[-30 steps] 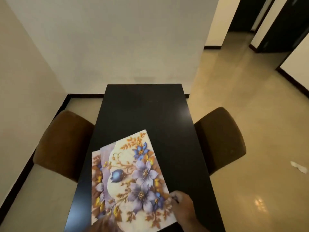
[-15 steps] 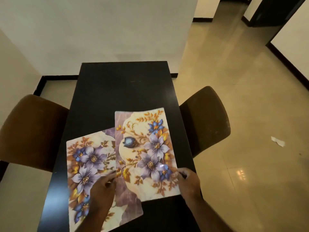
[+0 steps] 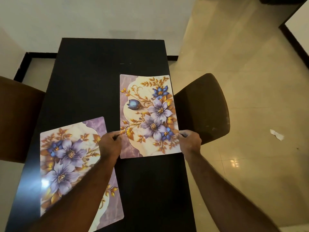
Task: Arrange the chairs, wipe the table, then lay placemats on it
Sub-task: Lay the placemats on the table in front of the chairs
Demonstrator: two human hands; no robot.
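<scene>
Two floral placemats lie on the black table (image 3: pixel 93 77). The right placemat (image 3: pixel 147 114) lies by the table's right edge, in front of the right brown chair (image 3: pixel 204 108). My left hand (image 3: pixel 109 144) pinches its left edge and my right hand (image 3: pixel 190 141) pinches its right edge. The left placemat (image 3: pixel 66 158) lies askew at the near left, partly under my left forearm. A second brown chair (image 3: pixel 16 118) stands at the table's left side.
A white wall runs behind the table's far end. Glossy beige floor tiles spread to the right, with a scrap of white paper (image 3: pixel 276 134) on them. A dark doorway edge shows at the top right.
The two placemats have been drawn apart; the right one has moved to the table's right edge. My left hand left the left placemat and took the right one's left edge.
</scene>
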